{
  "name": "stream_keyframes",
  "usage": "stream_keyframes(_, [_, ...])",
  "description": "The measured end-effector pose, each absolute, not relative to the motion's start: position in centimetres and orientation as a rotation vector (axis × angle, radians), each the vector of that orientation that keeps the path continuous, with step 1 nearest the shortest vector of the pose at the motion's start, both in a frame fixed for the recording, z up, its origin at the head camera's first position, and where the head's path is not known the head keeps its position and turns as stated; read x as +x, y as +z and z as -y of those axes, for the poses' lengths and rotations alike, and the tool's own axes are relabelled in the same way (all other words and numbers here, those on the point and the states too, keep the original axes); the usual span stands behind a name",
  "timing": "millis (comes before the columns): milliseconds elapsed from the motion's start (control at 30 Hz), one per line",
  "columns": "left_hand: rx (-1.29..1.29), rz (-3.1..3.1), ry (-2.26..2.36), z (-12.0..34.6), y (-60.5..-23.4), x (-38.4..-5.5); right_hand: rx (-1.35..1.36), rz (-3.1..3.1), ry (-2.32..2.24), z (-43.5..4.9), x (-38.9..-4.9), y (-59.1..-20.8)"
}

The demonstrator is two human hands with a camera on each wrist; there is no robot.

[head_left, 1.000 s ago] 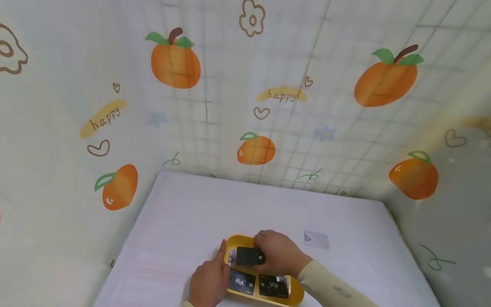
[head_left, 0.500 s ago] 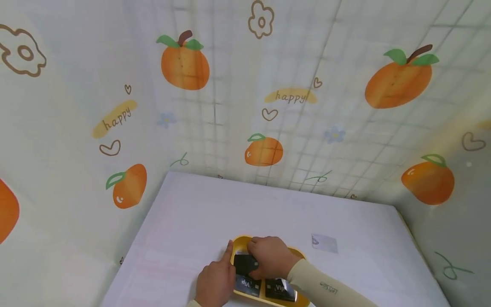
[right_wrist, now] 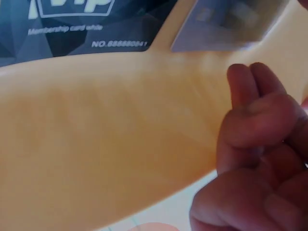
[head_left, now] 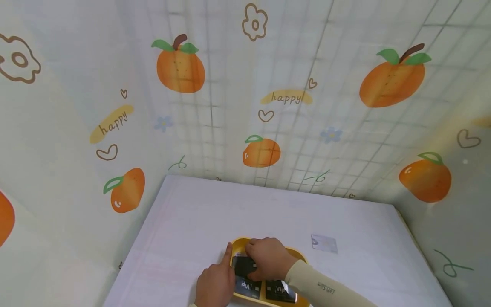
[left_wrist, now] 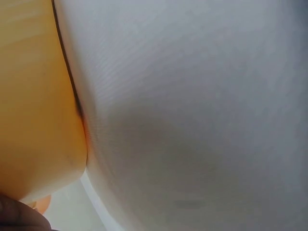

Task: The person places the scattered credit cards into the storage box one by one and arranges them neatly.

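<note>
A yellow tray (head_left: 240,241) lies near the table's front edge. My left hand (head_left: 216,282) grips its left end, index finger straight along the rim. In the left wrist view, a fingertip (left_wrist: 21,215) shows beside the tray's outer wall. My right hand (head_left: 271,258) reaches over the tray and holds a black card (head_left: 242,266) by its edges, down in the back left part. Its palm covers some of the card. Two dark Vip cards (head_left: 246,286) lie side by side along the tray's front. A greyish card (right_wrist: 226,24) shows beside a Vip card in the right wrist view.
A pale loose card (head_left: 324,243) lies flat on the white table (head_left: 215,209), right of the tray and behind my right forearm. A wall covering (head_left: 230,106) printed with oranges rises behind the table and on both sides.
My right hand has brought the black card left and lower into the tray, close to my left hand. My left hand keeps its grip. The head view has shifted slightly.
</note>
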State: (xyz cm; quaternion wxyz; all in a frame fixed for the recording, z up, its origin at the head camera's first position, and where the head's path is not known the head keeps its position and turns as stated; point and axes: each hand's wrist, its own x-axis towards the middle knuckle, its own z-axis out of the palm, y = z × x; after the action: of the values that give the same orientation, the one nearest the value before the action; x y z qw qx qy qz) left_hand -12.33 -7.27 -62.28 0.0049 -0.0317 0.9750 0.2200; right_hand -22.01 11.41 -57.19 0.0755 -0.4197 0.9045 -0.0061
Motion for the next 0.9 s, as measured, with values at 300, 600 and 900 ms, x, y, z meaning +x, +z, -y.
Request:
stream_keyframes(300, [-0.143, -2.997, 0.632, 6.0, -61.6, -12.3, -1.159, -2.773, -0.212, -15.0, -21.1, -55.2])
stream_keyframes(600, [-0.184, -3.024, 0.671, 6.0, -61.7, -12.0, -0.851, -3.096, -0.317, -22.3, -20.1, -52.5])
stream_keyframes(900, [-0.208, -2.977, 0.673, 5.9, -62.0, -11.7, -0.389, -3.164, -0.207, -30.4, -17.3, -54.4])
